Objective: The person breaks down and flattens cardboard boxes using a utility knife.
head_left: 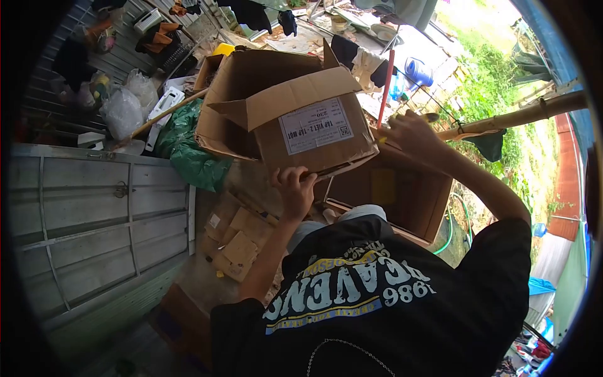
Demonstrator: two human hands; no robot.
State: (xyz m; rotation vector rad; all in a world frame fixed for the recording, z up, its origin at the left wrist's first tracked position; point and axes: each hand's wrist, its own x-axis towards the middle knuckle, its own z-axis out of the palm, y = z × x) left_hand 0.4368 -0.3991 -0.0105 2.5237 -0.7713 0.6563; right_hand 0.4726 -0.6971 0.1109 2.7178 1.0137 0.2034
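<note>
A large open cardboard box [358, 147] is tilted in front of me, its flaps spread and a white printed label [316, 125] on the side facing me. My left hand [294, 187] grips the lower edge of that side, fingers curled over the cardboard. Raised just right of the box, my right hand [411, 137] is closed around a slim yellow-and-dark tool [431, 117], whose ends show on either side of the fist. The fingers hide most of it, so I cannot tell its kind.
Another open cardboard box [411, 191] stands below to the right. Flattened cardboard pieces [239, 254] lie on the floor. Left are a green plastic bag [188, 147] and a metal panel [88, 220]. A bamboo pole [521, 119] crosses at right.
</note>
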